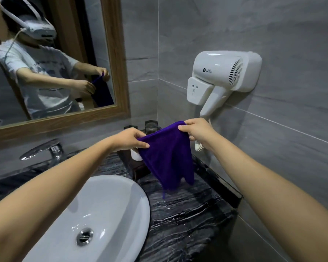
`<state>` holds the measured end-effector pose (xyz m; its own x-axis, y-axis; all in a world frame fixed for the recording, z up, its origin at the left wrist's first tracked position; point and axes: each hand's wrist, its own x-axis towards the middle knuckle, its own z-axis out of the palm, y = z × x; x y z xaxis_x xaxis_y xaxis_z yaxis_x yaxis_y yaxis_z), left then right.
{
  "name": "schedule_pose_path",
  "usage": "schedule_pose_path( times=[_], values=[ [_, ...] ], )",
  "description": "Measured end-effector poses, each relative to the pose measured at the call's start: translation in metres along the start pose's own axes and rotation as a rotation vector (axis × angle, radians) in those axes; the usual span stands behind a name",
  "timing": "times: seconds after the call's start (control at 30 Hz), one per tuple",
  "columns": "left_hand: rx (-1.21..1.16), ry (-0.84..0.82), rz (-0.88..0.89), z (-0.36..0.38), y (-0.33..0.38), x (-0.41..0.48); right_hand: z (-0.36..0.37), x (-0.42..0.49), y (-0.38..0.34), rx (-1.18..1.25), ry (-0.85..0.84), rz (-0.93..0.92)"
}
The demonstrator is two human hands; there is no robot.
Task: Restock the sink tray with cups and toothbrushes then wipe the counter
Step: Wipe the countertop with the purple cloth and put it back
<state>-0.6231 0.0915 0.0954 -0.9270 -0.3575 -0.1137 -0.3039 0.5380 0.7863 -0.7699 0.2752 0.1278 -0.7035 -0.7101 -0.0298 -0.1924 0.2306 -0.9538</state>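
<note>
Both hands hold a purple cloth (pixel 167 157) up in the air above the black marbled counter (pixel 187 208), at its back right corner. The left hand (pixel 131 138) pinches one upper corner of the cloth between thumb and fingers; the right hand (pixel 196 129) grips the other upper corner, its fingers curled over the hem. The cloth's top edge spans between the two hands, sloping up towards the right hand, and the rest hangs below them in loose folds, its lowest tip (a thin dangling strand) near the counter, though whether it touches cannot be told.

Behind the cloth, against the wall, stands a dark tray (pixel 138 169) on the counter. It holds two dark glass cups (pixel 151 125) at the back, just beyond the hands, and a white cup (pixel 135 155) directly beneath the left hand, partly hidden by the cloth.

The white oval basin (pixel 95 214) lies left of the cloth, under the left forearm, with a chrome tap (pixel 45 150) behind it. A white hairdryer (pixel 223 76) sits in its wall holder above the right hand. The wood-framed mirror (pixel 117 72) reflects the person holding the cloth.
</note>
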Motion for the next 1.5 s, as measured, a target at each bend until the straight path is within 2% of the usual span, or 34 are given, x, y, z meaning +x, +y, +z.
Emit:
schedule_pose_path(
  times=[0.23,0.43,0.7,0.77,0.87,0.93,1.0,1.1,1.2,1.3,1.4,1.47,1.5],
  values=[
    [0.148,0.215,-0.065,0.003,-0.008,0.014,0.018,0.031,0.046,0.176,0.116,0.086],
    [0.296,0.403,0.013,0.01,-0.019,0.012,0.031,0.039,0.068,0.221,0.178,-0.036],
    [0.269,0.66,0.126,0.008,0.0,0.023,0.025,0.053,0.064,0.143,0.322,-0.212],
    [0.293,0.65,0.126,0.01,0.0,0.025,0.023,0.056,0.067,0.121,0.314,-0.234],
    [0.346,0.523,0.077,0.024,-0.012,0.02,0.022,0.055,0.08,0.151,0.235,-0.199],
    [0.238,0.423,0.027,0.042,-0.024,0.012,0.021,0.049,0.096,0.198,0.197,-0.155],
    [0.091,0.317,-0.036,0.066,-0.042,0.0,0.022,0.038,0.118,0.119,0.19,-0.115],
    [-0.027,0.106,-0.11,0.115,-0.07,-0.018,0.026,0.023,0.164,-0.196,0.153,-0.08],
    [-0.21,0.045,-0.243,0.154,-0.088,-0.028,0.025,0.008,0.193,-0.42,0.064,0.011],
    [-0.278,0.135,-0.369,0.166,-0.095,-0.018,0.028,0.01,0.209,-0.515,-0.005,0.101],
    [-0.307,0.317,-0.423,0.161,-0.101,0.003,0.038,0.032,0.216,-0.541,0.058,0.107],
    [-0.27,0.457,-0.425,0.159,-0.109,0.015,0.048,0.041,0.216,-0.652,0.098,-0.009],
    [-0.18,0.527,-0.407,0.159,-0.113,0.017,0.053,0.044,0.218,-0.735,0.058,-0.156]
  ],
)
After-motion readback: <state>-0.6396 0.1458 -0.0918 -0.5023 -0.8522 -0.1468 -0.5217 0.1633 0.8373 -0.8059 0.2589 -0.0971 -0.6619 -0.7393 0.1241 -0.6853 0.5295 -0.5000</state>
